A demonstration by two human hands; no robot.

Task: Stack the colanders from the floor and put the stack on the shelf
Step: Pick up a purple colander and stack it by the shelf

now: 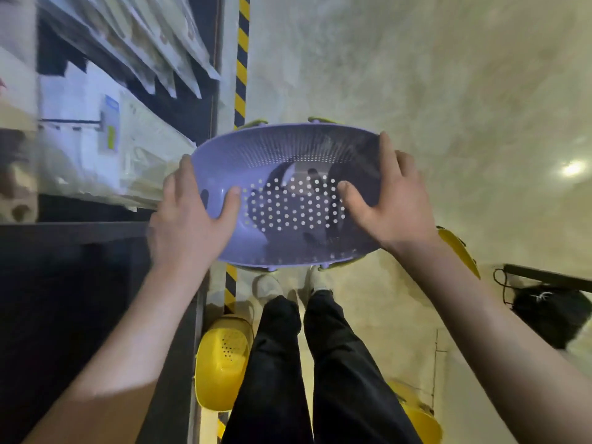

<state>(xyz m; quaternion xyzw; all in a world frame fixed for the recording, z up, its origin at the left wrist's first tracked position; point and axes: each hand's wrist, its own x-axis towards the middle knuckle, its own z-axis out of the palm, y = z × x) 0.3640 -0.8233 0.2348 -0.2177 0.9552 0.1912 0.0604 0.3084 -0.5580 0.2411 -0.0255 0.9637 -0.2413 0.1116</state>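
Both hands grip the purple colander [288, 193] at chest height over the feet: left hand [189, 216] on the left rim, right hand [390, 200] on the right rim, thumbs inside. Green-yellow rims show under it, likely a stack started. Yellow colanders [222, 360] lie on the floor [448, 91]. Next: collect those, then turn left to the shelf [96, 229]. Hazard-striped post [240, 59] close by.
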